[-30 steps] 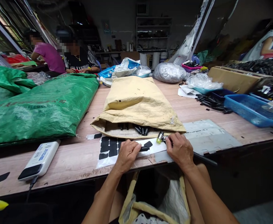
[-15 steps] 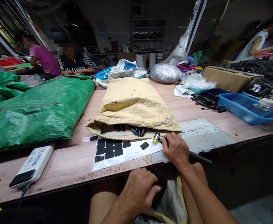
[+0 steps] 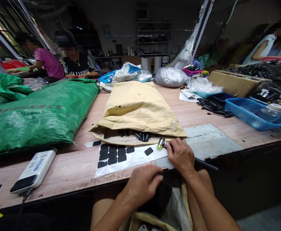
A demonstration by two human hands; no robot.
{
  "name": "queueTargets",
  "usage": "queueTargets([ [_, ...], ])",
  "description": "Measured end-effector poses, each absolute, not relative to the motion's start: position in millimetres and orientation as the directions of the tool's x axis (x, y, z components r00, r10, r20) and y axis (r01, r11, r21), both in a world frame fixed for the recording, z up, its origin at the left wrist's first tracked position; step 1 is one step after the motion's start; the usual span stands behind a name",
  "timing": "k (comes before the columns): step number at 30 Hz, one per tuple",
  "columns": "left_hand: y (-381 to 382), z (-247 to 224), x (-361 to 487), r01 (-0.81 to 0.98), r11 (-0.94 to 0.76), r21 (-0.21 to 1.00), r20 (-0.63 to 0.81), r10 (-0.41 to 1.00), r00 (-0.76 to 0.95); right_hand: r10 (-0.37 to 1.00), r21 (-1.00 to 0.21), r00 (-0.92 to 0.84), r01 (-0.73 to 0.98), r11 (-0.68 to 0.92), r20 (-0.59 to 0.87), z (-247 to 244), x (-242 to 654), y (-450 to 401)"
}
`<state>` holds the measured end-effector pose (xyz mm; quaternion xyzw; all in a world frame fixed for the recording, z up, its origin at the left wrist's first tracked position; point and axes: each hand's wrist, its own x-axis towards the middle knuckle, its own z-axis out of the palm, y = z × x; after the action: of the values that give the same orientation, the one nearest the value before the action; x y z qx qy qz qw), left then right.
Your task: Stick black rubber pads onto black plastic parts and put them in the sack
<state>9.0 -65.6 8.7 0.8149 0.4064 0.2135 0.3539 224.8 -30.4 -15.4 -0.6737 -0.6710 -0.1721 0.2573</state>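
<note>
My right hand (image 3: 180, 156) is closed around a small hammer (image 3: 160, 143) at the table's front edge. Its metal head has a yellow-green end, and the black handle sticks out to the right past my wrist. My left hand (image 3: 144, 184), a little blurred, hovers above an open sack (image 3: 178, 205) on my lap. Its fingers are curled in toward the thumb; something dark shows there, too unclear to name. A white sheet with black rounded-square stickers (image 3: 113, 155) lies in front of my hands. Behind it, a tan woven sack (image 3: 140, 109) has black tube-like parts (image 3: 142, 136) in its mouth.
A large green sack (image 3: 41, 115) fills the left, with a white power bank (image 3: 34, 170) and its cable before it. To the right are a grey plate (image 3: 210, 141), loose black parts (image 3: 213, 106) and a blue tray (image 3: 255, 117). Several people sit farther back.
My left hand has risen slightly from the lap sack toward the table edge, its fingers curling more. My right hand and the hammer have stayed put.
</note>
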Motion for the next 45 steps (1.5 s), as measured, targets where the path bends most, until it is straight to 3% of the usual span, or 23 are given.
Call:
queueTargets([
  [3,-7,29,-2,0.666,-0.441,0.602,0.265,0.897,0.354,0.817,-0.125,0.046,0.992,0.032,0.574,-15,224,-31],
  [5,29,34,-9,0.772,-0.447,0.452,0.314,0.890,0.331,0.820,-0.133,0.051,0.991,0.030,0.570,-15,224,-31],
  [9,70,31,-18,0.823,-0.497,0.274,0.231,0.865,0.445,0.832,-0.146,0.061,0.989,0.024,0.552,-13,224,-31],
  [14,73,28,-24,0.859,-0.483,0.170,0.161,0.874,0.459,0.833,-0.147,0.069,0.989,0.015,0.550,-13,224,-30],
  [19,48,37,-28,0.834,-0.501,0.231,0.224,0.861,0.456,0.815,-0.155,0.068,0.988,0.027,0.575,-15,224,-29],
  [28,1,8,-30,0.667,-0.476,0.573,0.245,0.876,0.415,0.829,-0.203,0.017,0.972,0.117,0.559,-17,227,-32],
  [34,4,0,-34,0.609,-0.423,0.671,0.234,0.900,0.368,0.843,-0.216,0.000,0.967,0.138,0.538,-19,233,-28],
  [42,2,3,-34,0.586,-0.408,0.701,0.225,0.905,0.361,0.898,-0.514,0.014,0.823,0.240,0.441,5,198,-52],
  [45,2,3,-34,0.577,-0.401,0.712,0.215,0.906,0.365,0.882,-0.533,-0.054,0.779,0.330,0.468,10,178,-58],
])
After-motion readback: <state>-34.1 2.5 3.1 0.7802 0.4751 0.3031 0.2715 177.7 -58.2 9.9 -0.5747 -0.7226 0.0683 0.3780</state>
